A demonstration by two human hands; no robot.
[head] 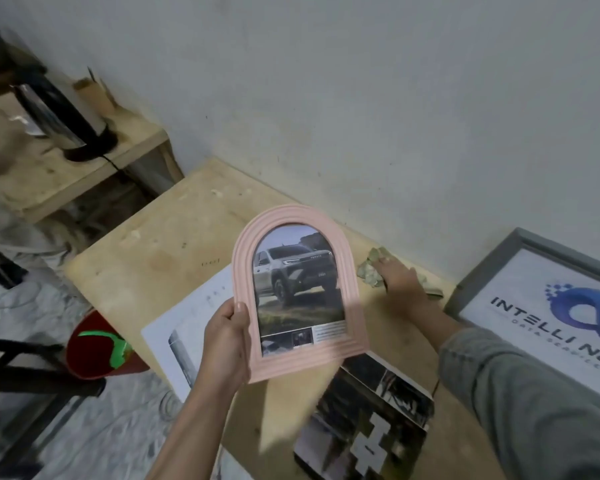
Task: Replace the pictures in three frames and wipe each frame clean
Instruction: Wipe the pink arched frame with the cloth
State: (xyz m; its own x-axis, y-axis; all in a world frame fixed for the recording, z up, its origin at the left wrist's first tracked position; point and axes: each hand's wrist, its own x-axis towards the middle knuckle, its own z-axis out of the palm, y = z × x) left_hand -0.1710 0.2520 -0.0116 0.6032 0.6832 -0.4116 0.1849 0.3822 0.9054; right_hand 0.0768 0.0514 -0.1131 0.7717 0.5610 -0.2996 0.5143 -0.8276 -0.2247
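Note:
My left hand (pixel 226 344) grips the lower left edge of a pink arched picture frame (pixel 355 306), holding it up above the wooden table (pixel 174 251). A picture of a silver pickup truck fills the frame. My right hand (pixel 400 284) reaches to the back of the table and lies on a crumpled pale green cloth (pixel 370 270) by the wall; I cannot see whether its fingers curl round the cloth. At the right leans a grey rectangular frame (pixel 492 268) holding a blue logo print.
A white printed sheet (pixel 191 317) lies under the pink frame, and dark photo prints (pixel 368 420) lie near the table's front. A red bin (pixel 97 344) stands left of the table. A steel kettle (pixel 63 116) sits on a side shelf at the far left.

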